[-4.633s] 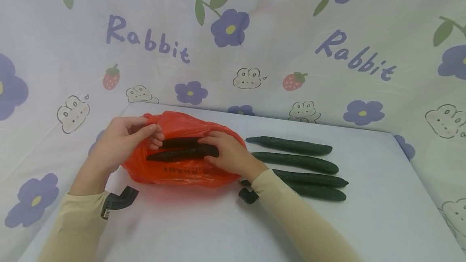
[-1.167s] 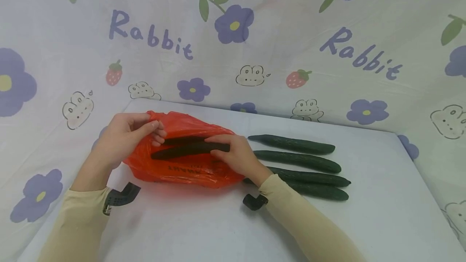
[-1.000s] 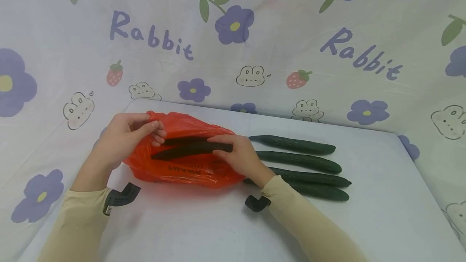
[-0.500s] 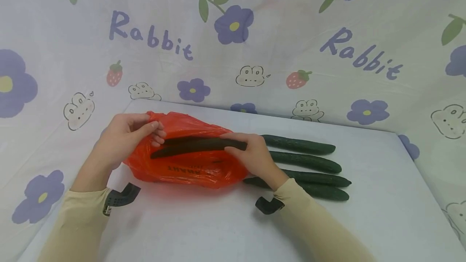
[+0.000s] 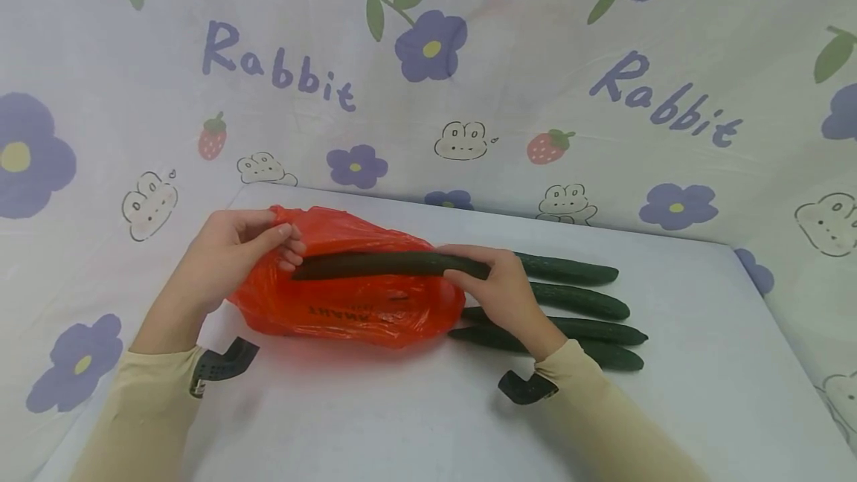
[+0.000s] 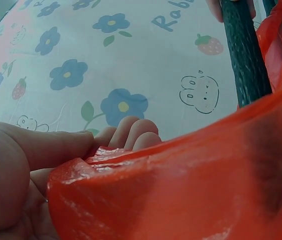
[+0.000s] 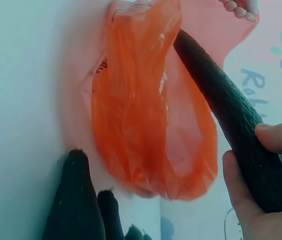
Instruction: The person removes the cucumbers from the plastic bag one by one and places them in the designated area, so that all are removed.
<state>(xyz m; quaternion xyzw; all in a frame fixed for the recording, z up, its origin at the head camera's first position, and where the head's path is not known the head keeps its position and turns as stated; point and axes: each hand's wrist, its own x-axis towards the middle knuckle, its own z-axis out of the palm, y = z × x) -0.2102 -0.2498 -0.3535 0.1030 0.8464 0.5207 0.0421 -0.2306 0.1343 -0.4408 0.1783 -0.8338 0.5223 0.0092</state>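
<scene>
My left hand [image 5: 228, 255] pinches the rim of a thin red plastic bag [image 5: 348, 303] at its left end, holding the mouth up; the left wrist view shows thumb and fingers on the plastic [image 6: 181, 195]. My right hand [image 5: 502, 288] grips a long dark green cucumber [image 5: 382, 265] near its right end, thumb on one side and fingers on the other. The cucumber lies lengthwise across the bag's mouth, its left tip close to my left fingers. In the right wrist view the held cucumber [image 7: 226, 100] slants beside the bag, its far tip at the plastic. Whether other cucumbers are inside is unclear.
Several cucumbers [image 5: 582, 302] lie side by side on the white table [image 5: 375, 415], right of the bag and partly behind my right hand. A white cloth [image 5: 509, 80] with flowers, rabbits and strawberries hangs behind the table.
My right hand has moved to the right, drawing the cucumber rightward across the bag's mouth; its left tip has risen. My left hand keeps its hold on the rim.
</scene>
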